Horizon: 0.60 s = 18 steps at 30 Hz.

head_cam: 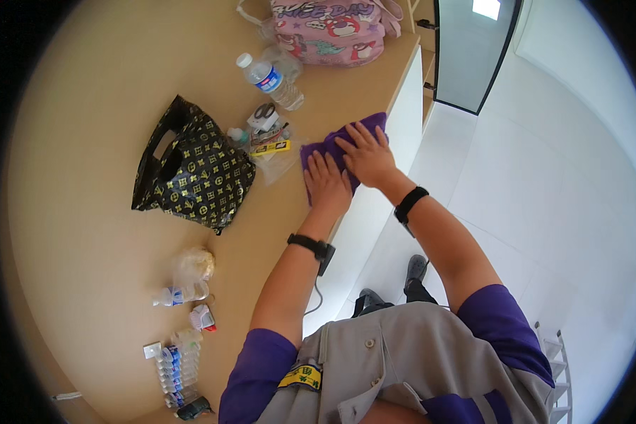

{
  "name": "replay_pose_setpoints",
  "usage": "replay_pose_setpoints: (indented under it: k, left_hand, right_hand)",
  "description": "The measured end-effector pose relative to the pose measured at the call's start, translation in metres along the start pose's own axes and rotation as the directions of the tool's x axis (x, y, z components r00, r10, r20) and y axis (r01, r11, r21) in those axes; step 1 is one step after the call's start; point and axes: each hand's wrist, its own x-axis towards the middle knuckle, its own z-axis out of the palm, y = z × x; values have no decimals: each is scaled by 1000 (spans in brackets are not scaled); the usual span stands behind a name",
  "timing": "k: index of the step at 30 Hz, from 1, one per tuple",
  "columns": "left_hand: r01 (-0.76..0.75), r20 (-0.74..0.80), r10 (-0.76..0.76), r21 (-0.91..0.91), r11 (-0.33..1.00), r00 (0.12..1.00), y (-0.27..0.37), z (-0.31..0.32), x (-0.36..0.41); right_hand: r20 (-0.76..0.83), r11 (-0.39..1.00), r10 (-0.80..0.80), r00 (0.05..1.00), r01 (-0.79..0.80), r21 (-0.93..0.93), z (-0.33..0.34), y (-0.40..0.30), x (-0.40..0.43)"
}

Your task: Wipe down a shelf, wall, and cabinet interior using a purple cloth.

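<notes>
A folded purple cloth lies flat on the wood-toned counter, close to its front edge. My left hand presses on the cloth's near part with the fingers spread. Over its right part, towards the edge, my right hand rests palm down, fingers apart. Both hands touch the cloth from above without gripping it. To the left of the cloth sits a clear plastic bag of small items, with a yellow box and black-handled scissors on top.
A black plastic carrier bag with gold print stands left of the small items. Beyond them are a water bottle and a pink printed bag. Several water bottles line the wall nearer me. A metal ladder stands at lower right.
</notes>
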Motion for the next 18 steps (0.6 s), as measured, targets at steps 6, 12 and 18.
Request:
replay_pose_setpoints:
  k: [6, 12, 18]
  left_hand:
    - [73, 15, -72, -51, 996, 997, 5, 0, -7]
    - [80, 7, -79, -148, 986, 997, -29, -7, -66]
    - [155, -7, -158, -149, 977, 987, -104, -15, -156]
  right_hand:
    - [19, 993, 89, 996, -87, -86, 0, -13, -7]
    - [37, 992, 31, 999, -26, -123, 10, -69, -42]
    - [17, 980, -148, 989, 149, -132, 37, -157, -77]
